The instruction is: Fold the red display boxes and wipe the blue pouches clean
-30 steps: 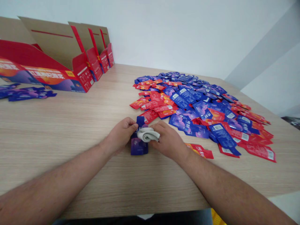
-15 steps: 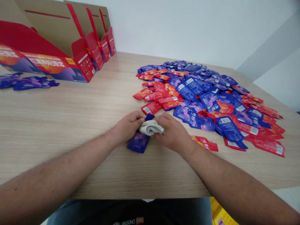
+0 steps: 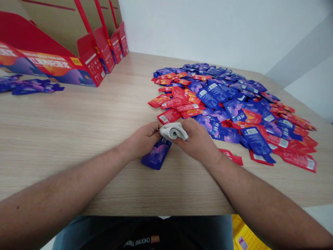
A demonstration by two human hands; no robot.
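Observation:
A blue sachet [image 3: 157,154] lies at a slant in front of me, its upper end hidden by my fingers and a cloth. My left hand [image 3: 144,140] is closed in a pinch at the sachet's upper left edge. In my right hand [image 3: 196,139] is a rolled, pale grey cloth [image 3: 173,131], held over the sachet's upper end. The cloth reaches across to the left fingertips. To the right of my hands spreads a large heap of blue and red sachets [image 3: 215,95]. A red sachet [image 3: 231,157] lies partly hidden behind my right wrist.
Red printed cartons [image 3: 90,66] with raised flaps stand at the back left. Several blue sachets [image 3: 33,86] lie in front of them. A white wall [image 3: 208,31] borders the wooden table [image 3: 104,118]. Below its front edge, at the right, is a yellow plastic crate [image 3: 249,236].
My right hand and the cloth have moved up and slightly right along the sachet, baring more of its printed face. The left hand keeps its pinch, almost in place.

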